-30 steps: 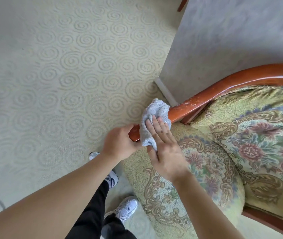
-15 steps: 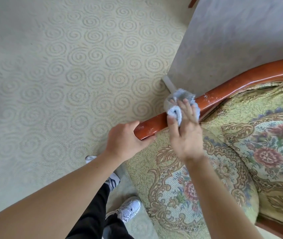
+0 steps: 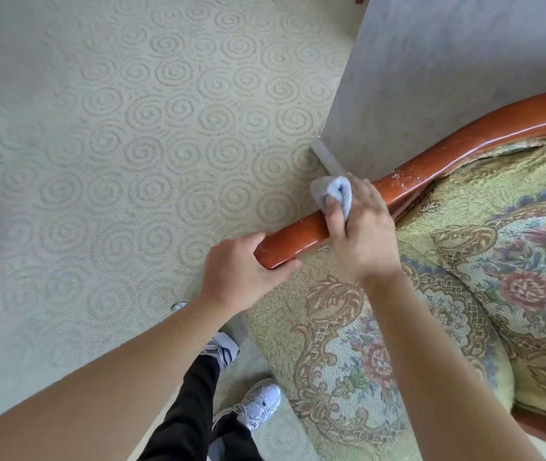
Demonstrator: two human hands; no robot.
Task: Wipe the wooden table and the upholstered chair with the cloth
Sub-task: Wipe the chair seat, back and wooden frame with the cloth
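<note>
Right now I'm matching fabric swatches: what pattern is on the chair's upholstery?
Floral tapestry: pink flowers and brown scrolls on yellow-green, clearest in the head view.

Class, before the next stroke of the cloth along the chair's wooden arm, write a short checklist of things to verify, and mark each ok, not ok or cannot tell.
1. Cloth gripped in right hand: ok.
2. Cloth touching the wooden arm: ok.
3. Left hand steadying the arm's front end: ok.
4. Pale specks further up the arm wiped off: not ok.
5. Path up the arm free of obstacles: ok.
6. Cloth clean enough to continue: cannot tell.
</note>
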